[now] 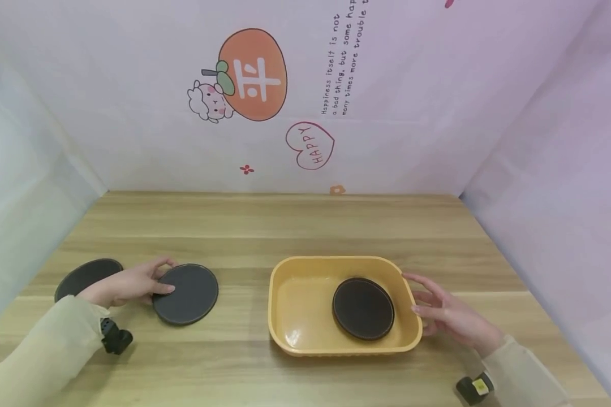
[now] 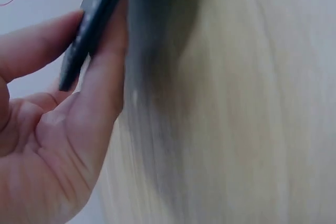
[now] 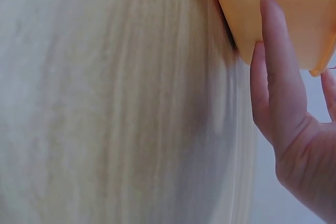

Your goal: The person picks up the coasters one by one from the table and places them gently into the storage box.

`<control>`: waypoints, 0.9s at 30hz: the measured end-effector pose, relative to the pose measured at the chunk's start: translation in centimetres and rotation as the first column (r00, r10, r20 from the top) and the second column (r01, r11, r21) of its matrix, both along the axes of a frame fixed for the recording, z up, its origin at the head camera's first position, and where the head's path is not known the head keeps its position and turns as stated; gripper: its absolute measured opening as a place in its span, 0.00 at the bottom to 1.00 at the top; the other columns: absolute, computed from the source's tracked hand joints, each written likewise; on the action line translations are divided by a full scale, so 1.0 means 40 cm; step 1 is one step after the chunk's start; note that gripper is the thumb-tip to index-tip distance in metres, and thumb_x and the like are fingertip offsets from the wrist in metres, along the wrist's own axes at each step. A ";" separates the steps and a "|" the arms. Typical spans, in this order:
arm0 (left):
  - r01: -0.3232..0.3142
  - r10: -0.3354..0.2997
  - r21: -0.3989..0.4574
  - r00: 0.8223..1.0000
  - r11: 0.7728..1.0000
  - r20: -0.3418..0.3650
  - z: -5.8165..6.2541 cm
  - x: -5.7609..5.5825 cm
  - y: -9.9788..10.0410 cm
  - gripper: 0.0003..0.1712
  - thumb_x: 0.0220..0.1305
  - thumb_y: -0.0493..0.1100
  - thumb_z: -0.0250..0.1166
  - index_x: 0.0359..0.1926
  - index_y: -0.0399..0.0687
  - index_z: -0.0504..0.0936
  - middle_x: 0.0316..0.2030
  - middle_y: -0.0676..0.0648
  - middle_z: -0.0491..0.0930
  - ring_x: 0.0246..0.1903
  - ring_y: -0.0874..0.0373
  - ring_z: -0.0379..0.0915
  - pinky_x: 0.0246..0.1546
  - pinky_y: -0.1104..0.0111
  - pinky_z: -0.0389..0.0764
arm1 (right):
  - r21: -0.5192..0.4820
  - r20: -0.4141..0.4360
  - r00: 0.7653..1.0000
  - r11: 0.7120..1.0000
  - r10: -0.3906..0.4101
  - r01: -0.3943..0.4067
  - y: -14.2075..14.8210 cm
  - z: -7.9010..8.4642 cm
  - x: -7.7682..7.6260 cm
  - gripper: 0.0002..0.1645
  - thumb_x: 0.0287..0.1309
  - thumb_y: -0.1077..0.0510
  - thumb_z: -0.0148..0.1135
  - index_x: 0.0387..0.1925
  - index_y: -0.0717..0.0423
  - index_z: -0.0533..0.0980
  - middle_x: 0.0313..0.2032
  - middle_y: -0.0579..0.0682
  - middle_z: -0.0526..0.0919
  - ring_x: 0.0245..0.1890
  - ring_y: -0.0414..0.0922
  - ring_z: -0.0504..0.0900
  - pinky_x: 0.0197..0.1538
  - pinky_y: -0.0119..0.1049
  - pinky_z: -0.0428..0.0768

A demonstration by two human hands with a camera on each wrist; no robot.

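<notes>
My left hand [image 1: 140, 282] pinches a round black coaster [image 1: 188, 294] by its edge, thumb on top and fingers beneath. In the left wrist view this coaster [image 2: 94, 22] shows edge-on, with light stitching along its rim and a shadow on the tabletop beside it. Another black coaster [image 1: 89, 277] lies behind my left wrist, partly covered by it. To the right stands a yellow plastic basin [image 1: 297, 305], with one black coaster [image 1: 364, 309] lying inside toward its right end. My right hand [image 1: 455, 316] touches the basin's right side, its fairly straight fingers [image 3: 281, 72] against the outer wall.
The wooden tabletop [image 1: 234, 226] runs back to a white printed cloth [image 1: 147, 147]. Pale cloth walls [image 1: 555, 186] enclose the left and right sides. A small black device [image 1: 116, 336] is strapped at the left wrist, another device [image 1: 473, 389] at the right.
</notes>
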State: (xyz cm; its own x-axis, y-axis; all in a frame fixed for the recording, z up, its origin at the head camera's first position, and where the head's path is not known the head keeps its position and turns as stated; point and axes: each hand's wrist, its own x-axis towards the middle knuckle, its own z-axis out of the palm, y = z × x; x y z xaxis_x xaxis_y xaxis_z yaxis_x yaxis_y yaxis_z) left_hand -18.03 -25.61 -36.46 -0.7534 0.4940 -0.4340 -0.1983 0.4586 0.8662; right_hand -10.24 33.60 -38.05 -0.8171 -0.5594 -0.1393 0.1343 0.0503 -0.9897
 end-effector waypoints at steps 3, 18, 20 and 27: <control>-0.034 0.034 0.057 0.999 0.998 0.013 -0.002 -0.001 0.009 0.30 0.67 0.36 0.57 0.60 0.30 0.50 0.47 0.36 0.75 0.39 0.54 0.81 0.38 0.62 0.83 | -0.024 0.008 1.000 1.000 0.002 -0.002 0.006 -0.005 0.008 0.36 0.67 0.67 0.46 0.70 0.37 0.52 0.57 0.43 0.69 0.51 0.47 0.80 0.45 0.53 0.81; -0.222 0.207 0.327 0.975 0.918 0.081 -0.013 0.018 0.053 0.24 0.71 0.38 0.52 0.60 0.37 0.51 0.43 0.50 0.76 0.42 0.61 0.80 0.43 0.67 0.82 | -0.005 0.028 0.999 1.000 -0.020 0.021 0.004 -0.008 0.003 0.35 0.67 0.66 0.48 0.67 0.33 0.55 0.56 0.48 0.68 0.51 0.48 0.79 0.45 0.56 0.80; -0.249 0.230 0.365 0.969 0.897 0.095 -0.006 0.021 0.068 0.21 0.70 0.37 0.52 0.58 0.41 0.53 0.44 0.50 0.75 0.42 0.61 0.80 0.44 0.66 0.82 | -0.014 0.032 0.999 1.000 -0.016 0.016 0.004 -0.011 0.001 0.35 0.66 0.67 0.47 0.67 0.32 0.56 0.56 0.47 0.68 0.51 0.48 0.80 0.45 0.57 0.80; -0.260 0.257 0.394 0.964 0.882 0.060 0.037 0.023 0.143 0.25 0.71 0.36 0.51 0.63 0.37 0.51 0.45 0.49 0.74 0.43 0.60 0.79 0.45 0.67 0.81 | -0.042 0.021 1.000 0.999 -0.001 0.002 0.002 -0.011 -0.001 0.35 0.67 0.67 0.47 0.68 0.34 0.55 0.56 0.47 0.68 0.51 0.48 0.79 0.44 0.57 0.80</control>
State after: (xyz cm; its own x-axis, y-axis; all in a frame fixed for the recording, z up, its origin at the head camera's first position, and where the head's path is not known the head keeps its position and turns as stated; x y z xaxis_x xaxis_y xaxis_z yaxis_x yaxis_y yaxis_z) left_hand -17.11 -19.87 -34.98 -0.8760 0.4133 -0.2487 -0.2683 0.0109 0.9633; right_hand -10.28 33.69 -38.47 -0.8152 -0.5637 -0.1332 0.1554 0.0087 -0.9878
